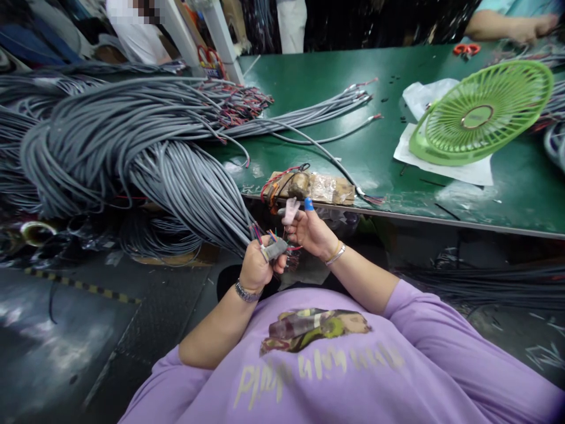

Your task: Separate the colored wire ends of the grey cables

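My left hand (259, 266) is closed around the end of a grey multi-core cable, in front of my body below the table edge. Thin coloured wires (272, 235) fan out of its grip, and a grey wrapped piece (276, 249) lies at its fingers. Close beside it, my right hand (312, 233) has its lower fingers curled in on fine wire ends, with a red wire running below them. A pink cover (290, 212) and a blue cover (308, 204) sit on two of its digits. Exactly which strands it grips is too small to tell.
A large bundle of grey cables (110, 129) hangs over the left of the green table (309, 68). A wooden block (339, 188) with wires and tape sits at the front edge. To the right are a green fan (481, 115) and red-handled scissors (467, 50); co-workers stand beyond.
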Demonstrator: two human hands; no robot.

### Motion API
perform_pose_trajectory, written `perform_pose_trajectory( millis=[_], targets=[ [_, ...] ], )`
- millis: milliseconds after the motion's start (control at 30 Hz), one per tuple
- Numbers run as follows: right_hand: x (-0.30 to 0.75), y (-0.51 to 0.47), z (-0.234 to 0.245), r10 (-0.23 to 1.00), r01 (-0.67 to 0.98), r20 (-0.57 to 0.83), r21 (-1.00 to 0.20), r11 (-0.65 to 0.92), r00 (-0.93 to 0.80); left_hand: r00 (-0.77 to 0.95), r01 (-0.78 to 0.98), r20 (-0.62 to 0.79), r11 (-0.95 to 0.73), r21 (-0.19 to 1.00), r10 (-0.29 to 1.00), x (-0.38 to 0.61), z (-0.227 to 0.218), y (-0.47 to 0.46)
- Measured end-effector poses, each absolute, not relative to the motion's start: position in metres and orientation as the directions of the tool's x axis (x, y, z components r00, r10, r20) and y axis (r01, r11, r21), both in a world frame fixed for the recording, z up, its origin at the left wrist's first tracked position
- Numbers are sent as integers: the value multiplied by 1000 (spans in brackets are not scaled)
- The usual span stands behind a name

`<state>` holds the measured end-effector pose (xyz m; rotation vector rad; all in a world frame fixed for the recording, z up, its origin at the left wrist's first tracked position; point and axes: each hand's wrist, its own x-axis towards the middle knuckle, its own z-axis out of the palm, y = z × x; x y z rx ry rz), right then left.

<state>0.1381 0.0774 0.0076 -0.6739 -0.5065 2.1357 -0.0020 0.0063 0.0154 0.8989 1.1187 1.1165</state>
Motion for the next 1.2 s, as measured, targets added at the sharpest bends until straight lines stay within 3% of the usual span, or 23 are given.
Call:
perform_pose_trajectory(
  millis=[167,433,567,700,1000,1200],
  targets=[
    [141,79,10,838,-564,-255,-641,-521,-483,-81,-246,-170,145,958,982,7,20,-2],
    [133,76,-1,972,-556,-131,-802,-219,-193,-141,-252,-182,142,957,973,17,21,8],
    [128,82,-2,906,-631,-218,-658,-411,-363,-143,-251,-197,157,955,970,19,19,11],
    [123,86,1,894,-710,-267,-543,-448,-360,-150,-238,-208,168,956,967,20,17,12],
    [124,81,0,869,-729,-302,-474,-494,-392,-158,-220,-211,174,960,965,19,17,8],
    [134,81,4,823,-642,-293,-520,-564,-486,-179,-249,-171,124,961,969,14,20,-6]
  ],
)
